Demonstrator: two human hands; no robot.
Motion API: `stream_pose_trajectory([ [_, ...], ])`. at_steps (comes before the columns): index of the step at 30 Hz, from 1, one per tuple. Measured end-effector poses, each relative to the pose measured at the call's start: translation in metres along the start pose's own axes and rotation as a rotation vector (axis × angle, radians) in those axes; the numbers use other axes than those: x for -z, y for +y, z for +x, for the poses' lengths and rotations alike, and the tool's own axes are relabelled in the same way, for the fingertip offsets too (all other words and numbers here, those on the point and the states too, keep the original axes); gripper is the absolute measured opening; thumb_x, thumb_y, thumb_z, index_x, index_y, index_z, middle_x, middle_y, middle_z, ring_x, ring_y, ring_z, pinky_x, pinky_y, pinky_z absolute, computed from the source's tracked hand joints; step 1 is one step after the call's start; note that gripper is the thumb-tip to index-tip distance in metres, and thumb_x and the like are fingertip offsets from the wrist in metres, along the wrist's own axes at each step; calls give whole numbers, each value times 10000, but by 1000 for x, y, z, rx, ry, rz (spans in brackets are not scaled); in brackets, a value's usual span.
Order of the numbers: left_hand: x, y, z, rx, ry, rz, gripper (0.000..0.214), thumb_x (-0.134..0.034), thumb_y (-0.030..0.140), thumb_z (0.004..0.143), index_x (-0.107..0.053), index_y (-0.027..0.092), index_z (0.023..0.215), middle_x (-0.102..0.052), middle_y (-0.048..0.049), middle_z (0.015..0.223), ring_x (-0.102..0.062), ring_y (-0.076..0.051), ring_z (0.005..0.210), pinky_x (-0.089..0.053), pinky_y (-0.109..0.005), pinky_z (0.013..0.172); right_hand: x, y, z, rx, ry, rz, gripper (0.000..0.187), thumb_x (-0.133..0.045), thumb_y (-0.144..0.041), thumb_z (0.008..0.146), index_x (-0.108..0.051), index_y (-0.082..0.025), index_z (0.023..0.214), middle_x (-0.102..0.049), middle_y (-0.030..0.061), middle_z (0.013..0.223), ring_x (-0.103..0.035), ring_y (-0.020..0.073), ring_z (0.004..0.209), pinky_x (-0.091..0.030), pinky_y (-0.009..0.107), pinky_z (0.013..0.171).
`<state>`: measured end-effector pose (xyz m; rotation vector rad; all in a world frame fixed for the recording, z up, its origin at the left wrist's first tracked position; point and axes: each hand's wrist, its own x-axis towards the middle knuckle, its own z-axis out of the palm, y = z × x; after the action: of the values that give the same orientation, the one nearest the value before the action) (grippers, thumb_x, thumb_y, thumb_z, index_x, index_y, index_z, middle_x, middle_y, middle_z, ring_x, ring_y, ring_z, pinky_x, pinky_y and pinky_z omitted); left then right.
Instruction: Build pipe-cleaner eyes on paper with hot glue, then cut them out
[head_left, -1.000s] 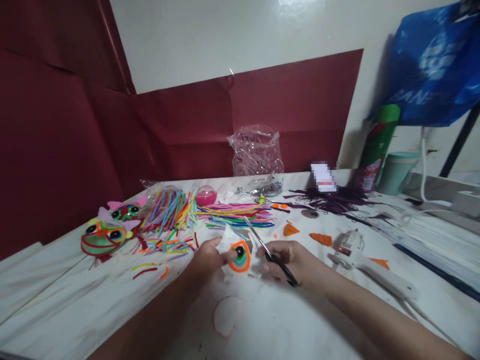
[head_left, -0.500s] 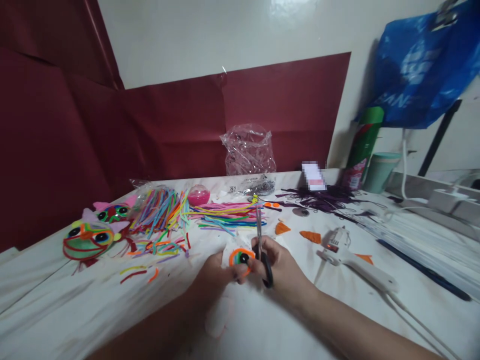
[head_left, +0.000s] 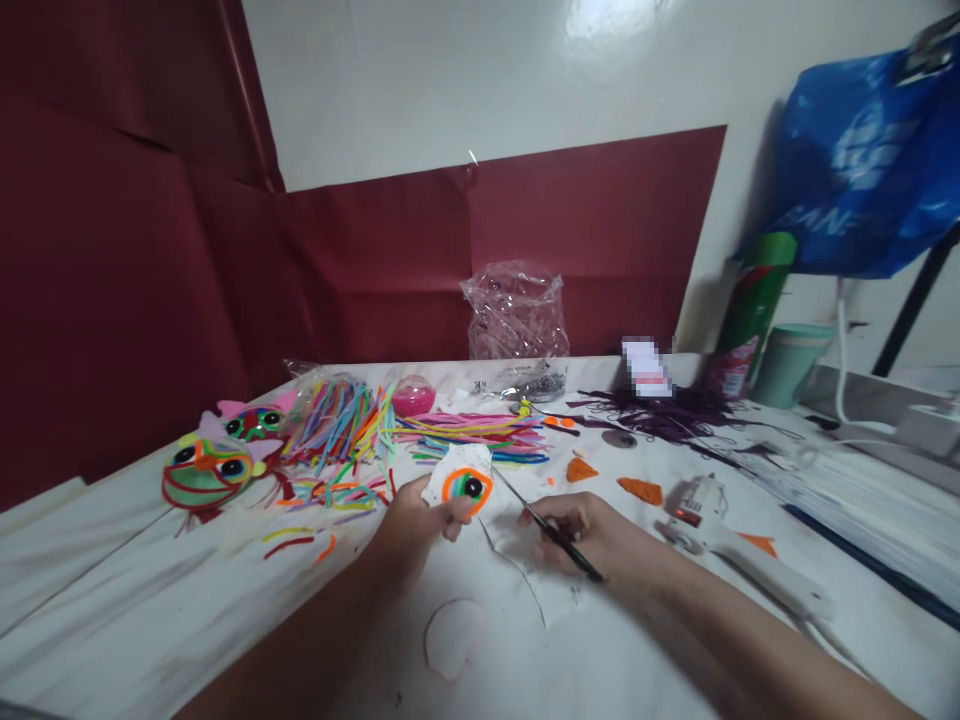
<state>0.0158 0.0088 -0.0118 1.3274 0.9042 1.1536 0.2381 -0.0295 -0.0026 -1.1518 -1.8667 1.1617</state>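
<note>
My left hand pinches a white piece with a pipe-cleaner eye, ringed in orange and green around a black pupil. To its right, my right hand is closed round black-handled scissors, whose blade tilts up left toward the white piece's edge. Whether the blade touches that edge is hard to tell. Below the hands lie a thin curved line or strip and a pale rounded scrap on the white table.
A glue gun and orange pieces lie at right. Colourful pipe cleaners spread at centre-left, beside decorated face figures. Purple strands, a phone-like screen and a green cup stand or lie farther back.
The scissors have swung from upright to slanting up left, and my right hand has drawn apart from my left. The white piece is now more exposed. The view has shifted slightly.
</note>
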Motion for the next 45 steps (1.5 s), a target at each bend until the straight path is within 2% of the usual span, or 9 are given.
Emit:
stream_pose_trajectory([
  [4, -1, -2, -1, -16, -32, -29, 287, -755, 338, 608, -560, 138, 675, -494, 46, 491, -363, -55, 417, -263, -213, 440, 0, 0, -2, -17, -63, 40, 422, -741, -456, 616, -674, -139, 887, -360, -79, 530, -296, 72, 495, -238, 210, 442],
  [8, -4, 0, -3, 8, -82, 68, 270, -739, 341, 625, -556, 145, 653, -500, 42, 480, -395, -74, 437, -307, -219, 461, -4, 1, -3, -19, -107, 100, 385, -724, -453, 650, -668, -144, 873, -397, -74, 539, -320, 69, 491, -246, 207, 445],
  [17, -4, 2, -4, -24, -120, 155, 256, -696, 356, 656, -546, 151, 622, -500, 36, 482, -396, -85, 453, -307, -220, 469, -7, 2, -2, -19, -101, 88, 362, -744, -416, 642, -664, -133, 852, -379, -80, 535, -302, 63, 490, -233, 204, 440],
  [22, -1, -5, -2, -31, -78, 192, 236, -681, 335, 662, -542, 153, 604, -510, 28, 484, -400, -90, 455, -291, -221, 465, -6, 3, -1, -37, -98, 83, 327, -740, -413, 644, -637, -135, 781, -346, -96, 491, -276, 48, 450, -216, 190, 408],
  [28, -3, -3, -3, -14, -76, 129, 270, -711, 381, 650, -559, 158, 650, -503, 41, 491, -398, -89, 456, -310, -222, 473, -8, 5, 0, -55, -81, 93, 267, -712, -382, 658, -638, -151, 769, -414, -95, 447, -343, 46, 385, -288, 180, 384],
  [33, -4, -1, -3, -47, -76, -26, 301, -739, 366, 639, -523, 157, 649, -470, 49, 512, -378, -78, 473, -311, -222, 475, -7, 5, -1, -51, -108, 162, 262, -693, -343, 679, -657, -160, 862, -539, -48, 578, -470, 73, 465, -336, 186, 431],
  [42, -6, -5, -2, -32, -43, -93, 273, -749, 317, 639, -547, 146, 705, -476, 49, 523, -378, -65, 459, -311, -215, 453, -9, -2, -3, -71, -83, 138, 309, -735, -357, 637, -664, -146, 850, -464, -74, 499, -377, 59, 432, -288, 190, 409],
  [45, -7, -4, -3, -22, -44, -99, 270, -750, 309, 632, -556, 143, 719, -495, 44, 533, -391, -65, 458, -315, -212, 449, -10, -1, -3, -64, -84, 148, 275, -713, -356, 655, -656, -148, 826, -467, -68, 527, -393, 60, 438, -295, 191, 414],
])
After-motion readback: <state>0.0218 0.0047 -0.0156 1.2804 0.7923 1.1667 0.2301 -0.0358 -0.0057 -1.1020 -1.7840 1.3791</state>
